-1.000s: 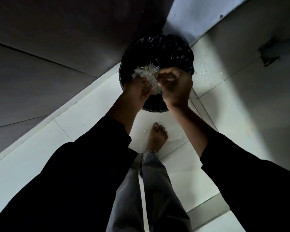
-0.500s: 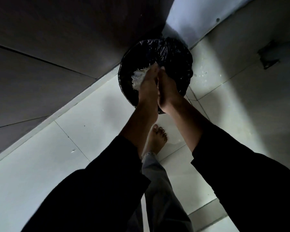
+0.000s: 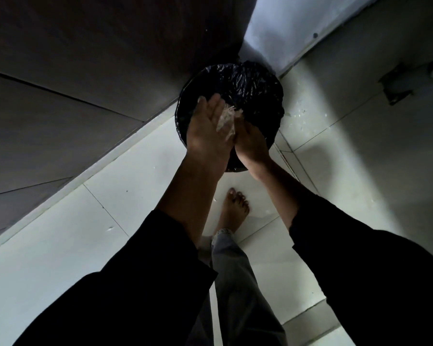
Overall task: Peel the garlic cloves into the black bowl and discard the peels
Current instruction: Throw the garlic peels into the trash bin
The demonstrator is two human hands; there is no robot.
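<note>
Both my hands are held over a round bin lined with a black plastic bag (image 3: 258, 88) that stands on the floor by the wall. My left hand (image 3: 208, 131) is flat, fingers stretched out over the bin's near rim. My right hand (image 3: 251, 143) is edge-on beside it, its fingers pointing into the bin and partly lost in the dark. A blurred clump of pale garlic peels (image 3: 226, 119) sits between the two palms, above the bag's opening. The black bowl and the garlic cloves are out of view.
I stand on pale floor tiles (image 3: 90, 233), with one bare foot (image 3: 234, 211) just in front of the bin. A dark wall (image 3: 73, 58) runs along the left. Small bits of peel lie scattered on the tile (image 3: 300, 116) right of the bin.
The hands first clutched the clump of peels above the bin, then pressed together over it. Now the left hand has spread flat and the peels are slipping out between the palms.
</note>
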